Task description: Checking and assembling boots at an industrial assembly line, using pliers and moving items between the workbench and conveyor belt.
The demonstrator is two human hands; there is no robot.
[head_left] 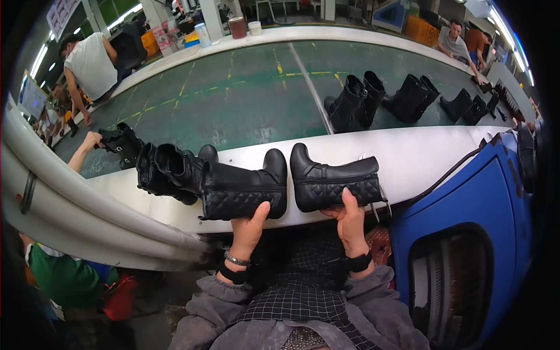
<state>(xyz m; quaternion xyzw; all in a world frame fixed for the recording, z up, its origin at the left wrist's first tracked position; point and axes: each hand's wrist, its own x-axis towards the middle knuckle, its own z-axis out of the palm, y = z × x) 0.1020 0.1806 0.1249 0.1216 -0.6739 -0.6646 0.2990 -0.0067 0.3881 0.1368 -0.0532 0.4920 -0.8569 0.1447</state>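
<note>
My left hand (249, 233) grips a black quilted boot (245, 188) from below, thumb on its side and the other fingers hidden beneath. The boot lies sideways, its sole turned right and its shaft opening left. A matching black boot (332, 182) is in my right hand (350, 221), gripped the same way, with its sole facing left toward the first one. The two soles are a small gap apart. A side zip runs along each shaft. Pale cords or wires (380, 201) show at the right boot's shaft opening. More black boots (169, 166) stand just beyond my left hand.
Across the white ledge (408, 153) runs a green conveyor belt (233, 105) carrying several black boots (350, 104) at the right. A blue machine (461, 216) stands close on my right, and thick pale pipes (99, 186) on my left. Other people (93, 64) work along the belt.
</note>
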